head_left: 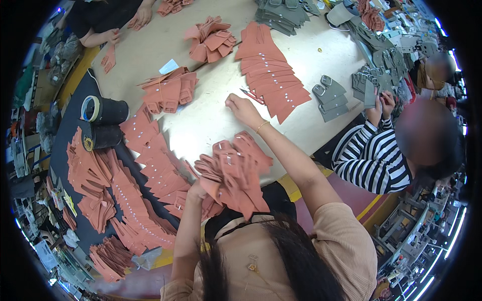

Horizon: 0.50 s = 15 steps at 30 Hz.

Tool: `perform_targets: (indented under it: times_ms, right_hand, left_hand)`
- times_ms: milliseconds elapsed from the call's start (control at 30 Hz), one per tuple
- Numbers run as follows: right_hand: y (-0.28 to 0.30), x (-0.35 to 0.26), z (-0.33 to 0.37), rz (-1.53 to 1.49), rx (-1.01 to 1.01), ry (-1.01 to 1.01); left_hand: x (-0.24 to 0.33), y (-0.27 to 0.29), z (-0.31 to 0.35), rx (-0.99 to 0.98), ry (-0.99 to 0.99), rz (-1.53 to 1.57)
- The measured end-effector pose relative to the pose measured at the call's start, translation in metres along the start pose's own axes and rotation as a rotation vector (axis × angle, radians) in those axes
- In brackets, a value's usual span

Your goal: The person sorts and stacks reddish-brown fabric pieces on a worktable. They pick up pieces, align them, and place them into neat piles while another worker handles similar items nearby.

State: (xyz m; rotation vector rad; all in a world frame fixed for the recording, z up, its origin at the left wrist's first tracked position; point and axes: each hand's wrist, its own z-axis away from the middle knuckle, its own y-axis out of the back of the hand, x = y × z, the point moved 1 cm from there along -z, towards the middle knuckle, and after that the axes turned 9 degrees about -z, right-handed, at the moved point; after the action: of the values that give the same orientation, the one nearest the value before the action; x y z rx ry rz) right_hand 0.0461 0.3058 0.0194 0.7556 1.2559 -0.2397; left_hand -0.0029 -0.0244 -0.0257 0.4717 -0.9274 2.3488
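A thick bundle of rust-coloured fabric tabs with buckles (231,165) is gathered in front of my body. My left hand (197,191) grips its left side, and part of the hand is hidden by the pieces. Above the table, my right hand (242,109) is closed with its fingers curled in; whether anything is in them cannot be seen. Just beyond it, a red pen (252,96) lies beside a fanned row of rust tabs (273,75) marked with small white spots. Another overlapping row of rust pieces (158,160) runs along to the left of my left hand.
Banded rust bundles (168,91) and a loose pile (211,40) lie farther off. Two black tubs (111,111) stand at left beside more rust stacks (90,165). Grey buckled tabs (330,98) lie at right, near a person in stripes (371,155). Another person's hand (141,17) is across the table.
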Motion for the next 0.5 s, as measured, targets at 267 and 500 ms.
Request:
perform_targets:
  times_ms: [267,500]
  right_hand:
    - [0.045,-0.008,0.008,-0.191,0.111,-0.224]
    - [0.023,0.025,0.094,-0.239,-0.07,-0.491]
  left_hand:
    - [0.072,-0.023,-0.019,0.011,0.152,-0.534]
    - [0.084,-0.061,-0.01,-0.099,0.26,-0.541]
